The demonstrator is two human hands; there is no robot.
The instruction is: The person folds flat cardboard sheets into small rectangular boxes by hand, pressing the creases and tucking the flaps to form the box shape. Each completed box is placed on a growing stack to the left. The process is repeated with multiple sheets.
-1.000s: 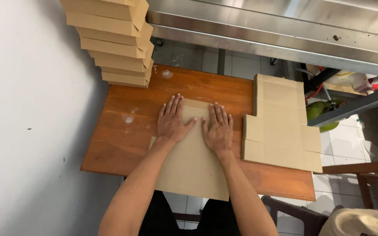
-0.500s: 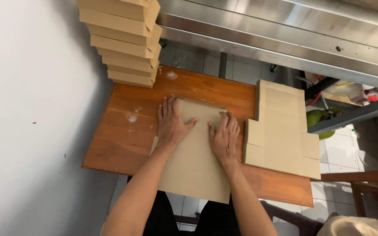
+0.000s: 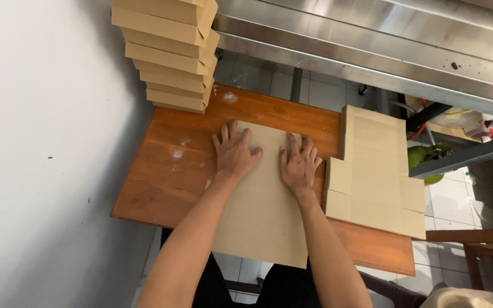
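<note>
Cardboard is the stuff here: a flat tan cardboard sheet (image 3: 261, 211) lies on the wooden bench (image 3: 166, 171), its near end hanging over the edge at 6 o'clock toward the person. Both hands press on its far half. The left hand (image 3: 234, 153) lies palm down with fingers spread, its grip released, nothing clasped; the right hand (image 3: 299, 166) lies just beside it in the same way, flat and unclenched. At 3 o'clock from the hands, a stack of flat box blanks (image 3: 372, 171) rests on the bench, its edge just beside the right hand. At 11 o'clock a tower of folded boxes (image 3: 169, 54) stands at the bench's far corner against the grey wall (image 3: 41, 142).

By its look the sheet is light, thin and fairly stiff, yet it should bend readily along its scored lines and crease if pressed carelessly. Its surface seems matt rather than slippery. Edges and flaps appear the best places to take hold.
</note>
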